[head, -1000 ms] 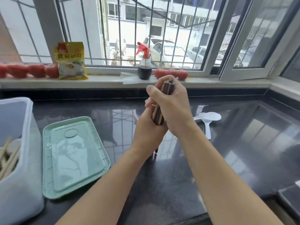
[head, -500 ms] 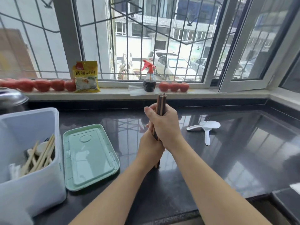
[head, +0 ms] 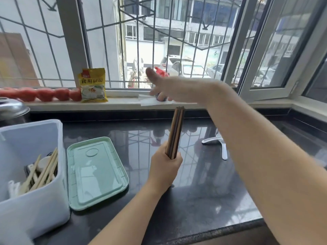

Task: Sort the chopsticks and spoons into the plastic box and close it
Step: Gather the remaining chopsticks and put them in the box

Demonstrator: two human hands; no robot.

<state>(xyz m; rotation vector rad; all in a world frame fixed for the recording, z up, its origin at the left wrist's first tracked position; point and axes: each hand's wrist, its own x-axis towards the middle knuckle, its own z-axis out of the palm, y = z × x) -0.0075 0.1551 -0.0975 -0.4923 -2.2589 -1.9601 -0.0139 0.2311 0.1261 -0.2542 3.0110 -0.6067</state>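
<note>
Here the left hand (head: 163,169) grips dark chopsticks (head: 176,132); right hand (head: 169,89) open; box (head: 35,206) holds pale chopsticks (head: 44,172), perhaps spoons.

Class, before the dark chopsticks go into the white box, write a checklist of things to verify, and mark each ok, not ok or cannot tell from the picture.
1. Bundle gripped: ok. The left hand holds the dark chopsticks upright by their lower part.
2. Top ends level: ok, they look even.
3. Right hand out of the way: ok, open and raised above the bundle.
4. White box open: ok. Its green lid lies flat beside it.
5. Room in the box: cannot tell. Pale chopsticks already lean inside.
6. Spoons sorted: not ok. A white spoon lies on the counter.
</note>
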